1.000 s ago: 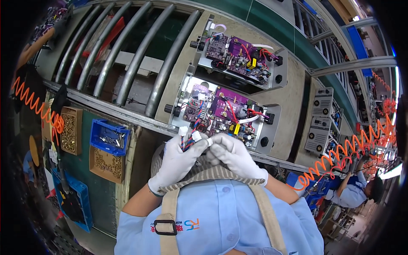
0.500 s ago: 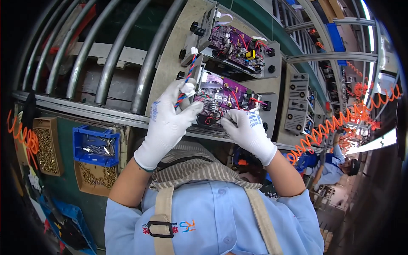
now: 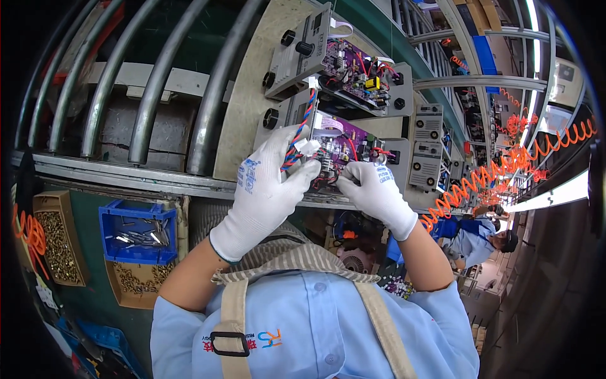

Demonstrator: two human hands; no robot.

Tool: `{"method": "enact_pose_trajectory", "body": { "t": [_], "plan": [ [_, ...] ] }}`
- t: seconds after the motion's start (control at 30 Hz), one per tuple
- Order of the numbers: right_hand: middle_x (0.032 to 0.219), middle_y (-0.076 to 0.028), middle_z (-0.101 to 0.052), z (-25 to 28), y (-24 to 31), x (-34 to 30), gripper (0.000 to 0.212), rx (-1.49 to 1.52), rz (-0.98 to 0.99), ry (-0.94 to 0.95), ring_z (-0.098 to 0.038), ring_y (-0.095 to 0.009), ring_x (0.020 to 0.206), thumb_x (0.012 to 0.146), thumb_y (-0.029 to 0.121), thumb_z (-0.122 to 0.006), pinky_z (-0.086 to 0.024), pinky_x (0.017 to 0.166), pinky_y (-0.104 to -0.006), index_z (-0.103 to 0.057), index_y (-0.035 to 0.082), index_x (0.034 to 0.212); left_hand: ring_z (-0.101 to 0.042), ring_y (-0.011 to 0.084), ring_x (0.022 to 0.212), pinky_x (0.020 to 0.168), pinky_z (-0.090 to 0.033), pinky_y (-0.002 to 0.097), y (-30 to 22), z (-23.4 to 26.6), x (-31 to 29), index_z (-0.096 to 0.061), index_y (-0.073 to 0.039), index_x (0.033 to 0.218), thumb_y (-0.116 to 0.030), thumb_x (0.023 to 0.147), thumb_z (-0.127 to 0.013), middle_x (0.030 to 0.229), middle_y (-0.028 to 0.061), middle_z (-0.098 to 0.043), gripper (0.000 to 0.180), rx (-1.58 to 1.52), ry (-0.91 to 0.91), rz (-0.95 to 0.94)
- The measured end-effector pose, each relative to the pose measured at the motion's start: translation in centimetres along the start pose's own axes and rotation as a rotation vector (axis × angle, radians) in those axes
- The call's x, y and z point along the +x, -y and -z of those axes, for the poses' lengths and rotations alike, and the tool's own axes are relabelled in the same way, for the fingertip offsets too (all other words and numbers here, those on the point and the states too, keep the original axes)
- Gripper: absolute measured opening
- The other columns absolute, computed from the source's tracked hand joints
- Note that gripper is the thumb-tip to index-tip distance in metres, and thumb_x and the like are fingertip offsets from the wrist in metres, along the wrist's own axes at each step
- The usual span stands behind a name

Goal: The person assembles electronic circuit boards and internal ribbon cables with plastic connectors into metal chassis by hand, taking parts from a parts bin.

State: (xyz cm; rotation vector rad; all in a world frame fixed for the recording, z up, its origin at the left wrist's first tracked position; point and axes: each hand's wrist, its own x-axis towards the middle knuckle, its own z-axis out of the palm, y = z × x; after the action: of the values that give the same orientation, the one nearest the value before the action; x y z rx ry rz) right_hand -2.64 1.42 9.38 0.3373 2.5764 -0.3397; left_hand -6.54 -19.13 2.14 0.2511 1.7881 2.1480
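My left hand (image 3: 268, 189), in a white glove, is closed round a twisted red, blue and black cable (image 3: 307, 120). One white plug sticks up at the cable's top end, and another white connector (image 3: 307, 147) sits by my thumb and fingers. Below them lies the nearer open device (image 3: 291, 108), with a purple circuit board (image 3: 356, 139) and a grey front panel with black knobs. My right hand (image 3: 379, 196), also gloved, pinches its fingertips together at the near edge of this board. What they hold there, if anything, is too small to make out.
A second open device (image 3: 300, 54) stands just beyond. Metal rollers (image 3: 218, 95) run along the left. A blue bin (image 3: 139, 252) of metal pins and cardboard boxes of brass parts (image 3: 57, 246) sit lower left. Orange coiled hoses (image 3: 480, 183) hang at right, near another person (image 3: 473, 240).
My left hand has shifted right with the cable, bringing the white connector closer to the board. My right hand stays pinched at the board's near edge. The whole view has shifted slightly.
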Motion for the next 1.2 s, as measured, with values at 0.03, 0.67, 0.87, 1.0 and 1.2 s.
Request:
{"method": "enact_pose_trajectory", "body": {
  "t": [0.03,0.67,0.87,1.0,1.2],
  "plan": [
    [0.060,-0.008,-0.061,0.1,0.0,0.1,0.022,0.003,-0.004,0.002,-0.061,-0.013,0.057,0.088,0.019,-0.065,-0.046,0.054,-0.0316,-0.065,-0.001,0.078,-0.068,0.0310,0.104,0.088,-0.053,0.0364,0.1,0.0,0.0,-0.056,0.000,0.129,-0.012,0.087,-0.072,0.115,0.0194,-0.067,0.046,-0.003,0.004,-0.003],
    [0.093,-0.006,-0.068,3.8,-0.3,-3.6,0.023,0.630,0.106,0.043,-0.065,-0.017,0.081,0.081,0.010,-0.074,-0.051,0.076,-0.0281,-0.073,0.003,0.103,-0.049,0.0029,0.073,0.064,-0.044,0.0220,-1.9,1.3,-2.2,-0.065,-0.001,0.119,-0.004,0.095,-0.063,0.086,-0.0022,-0.061,0.024,-0.136,-0.036,0.175],
    [0.101,-0.001,-0.065,-2.0,-1.5,-0.2,0.021,1.008,0.240,-0.056,-0.059,-0.006,0.086,0.090,0.006,-0.070,-0.048,0.075,-0.0233,-0.067,0.002,0.110,-0.067,0.0348,0.096,0.082,-0.053,0.0408,-2.7,-2.2,-1.0,-0.064,-0.005,0.118,-0.009,0.088,-0.066,0.103,0.0174,-0.067,0.030,0.418,0.144,-0.283],
    [0.090,0.000,-0.066,-3.0,-2.2,0.6,0.023,1.066,0.167,0.008,-0.056,-0.004,0.074,0.090,0.009,-0.074,-0.046,0.066,-0.0203,-0.066,-0.002,0.109,-0.067,0.0343,0.095,0.079,-0.055,0.0428,-2.8,-2.8,-1.1,-0.057,-0.012,0.132,-0.006,0.087,-0.063,0.106,0.0167,-0.064,0.046,0.699,0.209,-0.349],
    [0.085,0.002,-0.068,-2.8,-3.8,0.7,0.023,1.317,0.288,0.102,-0.056,-0.002,0.070,0.090,0.004,-0.072,-0.046,0.062,-0.0200,-0.065,-0.004,0.111,-0.069,0.0302,0.094,0.074,-0.056,0.0435,-4.0,-4.2,-0.4,-0.061,-0.012,0.123,0.000,0.078,-0.063,0.104,0.0101,-0.067,0.046,0.955,0.370,-0.300]
  ]
}}
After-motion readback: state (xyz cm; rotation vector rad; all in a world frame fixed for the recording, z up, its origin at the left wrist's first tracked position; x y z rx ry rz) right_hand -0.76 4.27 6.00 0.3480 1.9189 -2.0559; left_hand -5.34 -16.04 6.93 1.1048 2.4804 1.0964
